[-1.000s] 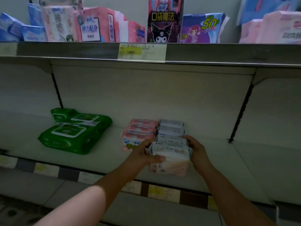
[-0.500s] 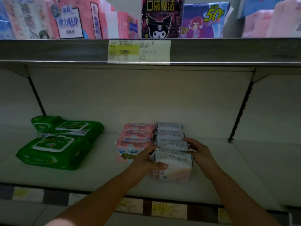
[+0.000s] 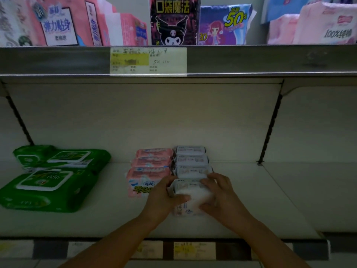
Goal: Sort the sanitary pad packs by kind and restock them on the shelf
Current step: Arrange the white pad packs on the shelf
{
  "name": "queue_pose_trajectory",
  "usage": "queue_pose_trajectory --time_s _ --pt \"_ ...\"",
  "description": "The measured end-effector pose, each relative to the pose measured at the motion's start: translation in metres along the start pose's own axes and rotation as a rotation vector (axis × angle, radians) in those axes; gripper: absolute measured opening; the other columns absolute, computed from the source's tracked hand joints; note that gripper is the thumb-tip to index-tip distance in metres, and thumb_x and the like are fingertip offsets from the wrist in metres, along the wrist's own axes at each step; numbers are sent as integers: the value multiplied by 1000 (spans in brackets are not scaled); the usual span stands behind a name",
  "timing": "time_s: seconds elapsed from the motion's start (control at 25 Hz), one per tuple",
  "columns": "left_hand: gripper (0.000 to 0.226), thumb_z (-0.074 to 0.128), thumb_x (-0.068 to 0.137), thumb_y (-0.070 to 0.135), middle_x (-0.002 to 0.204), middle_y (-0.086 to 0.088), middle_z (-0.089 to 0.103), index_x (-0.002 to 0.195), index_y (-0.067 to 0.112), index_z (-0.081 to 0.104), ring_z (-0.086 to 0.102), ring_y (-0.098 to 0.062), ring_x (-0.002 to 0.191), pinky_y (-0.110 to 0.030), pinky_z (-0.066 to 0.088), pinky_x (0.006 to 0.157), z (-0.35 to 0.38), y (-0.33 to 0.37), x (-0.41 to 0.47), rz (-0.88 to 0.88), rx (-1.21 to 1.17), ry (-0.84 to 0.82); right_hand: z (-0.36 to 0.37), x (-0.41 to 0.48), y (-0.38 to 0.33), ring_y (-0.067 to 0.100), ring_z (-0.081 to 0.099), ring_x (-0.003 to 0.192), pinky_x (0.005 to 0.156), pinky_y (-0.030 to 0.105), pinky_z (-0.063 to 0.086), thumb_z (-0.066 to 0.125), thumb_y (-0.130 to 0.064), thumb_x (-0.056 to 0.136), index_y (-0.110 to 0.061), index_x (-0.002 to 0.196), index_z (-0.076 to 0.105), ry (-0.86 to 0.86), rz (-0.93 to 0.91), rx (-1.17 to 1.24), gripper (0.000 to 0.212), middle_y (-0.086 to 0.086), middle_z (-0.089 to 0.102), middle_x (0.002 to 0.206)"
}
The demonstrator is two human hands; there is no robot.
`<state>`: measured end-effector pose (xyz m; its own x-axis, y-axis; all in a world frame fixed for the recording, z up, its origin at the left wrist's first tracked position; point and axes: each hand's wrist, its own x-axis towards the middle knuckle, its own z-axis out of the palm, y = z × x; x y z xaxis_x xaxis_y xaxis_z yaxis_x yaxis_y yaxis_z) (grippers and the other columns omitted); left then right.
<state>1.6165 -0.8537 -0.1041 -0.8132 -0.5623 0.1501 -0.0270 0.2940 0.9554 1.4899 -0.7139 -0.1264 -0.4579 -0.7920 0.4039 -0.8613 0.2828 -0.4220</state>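
A white pad pack (image 3: 190, 194) stands on the lower shelf (image 3: 251, 200) at the front of a row of white packs (image 3: 191, 161). My left hand (image 3: 164, 198) grips its left side, thumb across the front. My right hand (image 3: 220, 194) grips its right side, fingers curled over the top. Left of that row stands a row of pink packs (image 3: 148, 171), touching it. The lower right of the held pack is hidden behind my right hand.
Two green wipe packs (image 3: 48, 180) lie at the left of the shelf. The upper shelf (image 3: 251, 59) carries pink, black and purple packs and a price label (image 3: 148, 61). Bare shelf lies to the right of the rows. Price tags (image 3: 194, 249) line the front edge.
The view has moved closer to the shelf. Both hands have pushed the white pack back against the row, and my right hand has come further over its top.
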Motion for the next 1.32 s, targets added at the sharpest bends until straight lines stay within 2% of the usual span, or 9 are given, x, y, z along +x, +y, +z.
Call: queue_pose_trajectory --time_s 0.08,0.28,0.48,0.6,0.76,0.88,1.04,1.12,1.32 --pt "44 77 71 6 94 17 56 107 19 55 55 0 84 -5 46 64 1 -1 1 5 -15 11 6 -1 0 26 35 125 100 34 36 70 -26 66 -6 122 56 46 -11 9 62 17 41 134" --pt "44 75 72 8 104 5 61 106 27 54 59 -13 96 -13 50 72 3 -10 8 -44 -66 29 8 0 -2 11 18 135 104 12 15 71 -18 79 -16 134 43 44 48 87 61 3 20 145" --pt "41 73 75 6 93 13 57 107 22 53 54 0 84 -3 46 63 4 -9 11 -45 -24 40 10 5 -6 20 23 134 100 15 21 71 -14 77 -12 131 47 65 43 45 58 7 28 141" --pt "44 73 76 6 101 8 58 112 21 52 56 -6 88 -6 47 65 4 -9 13 -70 -32 24 9 7 -7 28 34 128 96 23 28 74 -14 72 -5 123 54 73 36 23 56 15 39 134" --pt "46 73 76 8 103 7 57 113 24 50 56 -6 89 -10 49 67 4 -9 11 -90 -49 -2 8 3 -11 16 26 129 99 14 22 70 -11 78 -7 129 47 60 43 43 56 10 31 139" --pt "46 71 77 2 96 15 55 104 30 47 54 5 83 -7 49 64 3 -4 6 -56 -83 -48 3 0 -22 17 33 122 103 29 33 72 -11 72 -1 125 51 54 57 4 57 20 40 132" --pt "48 68 78 0 107 16 53 115 25 48 55 -5 104 -24 50 90 -1 0 0 75 -19 -8 3 -4 -32 36 48 116 93 49 41 71 -26 60 4 117 58 102 127 -24 65 29 51 121" --pt "49 67 81 8 116 10 49 123 18 46 46 -13 116 -33 42 100 -2 2 0 119 112 77 -5 -6 -41 26 34 126 106 33 26 70 -25 74 0 127 52 143 161 22 62 22 40 135" --pt "48 64 83 6 129 -6 42 127 13 44 38 -15 121 -14 30 95 11 35 -28 199 169 128 -38 -22 -57 19 43 120 100 15 25 66 -11 84 -5 126 53 214 122 78 44 13 45 131"
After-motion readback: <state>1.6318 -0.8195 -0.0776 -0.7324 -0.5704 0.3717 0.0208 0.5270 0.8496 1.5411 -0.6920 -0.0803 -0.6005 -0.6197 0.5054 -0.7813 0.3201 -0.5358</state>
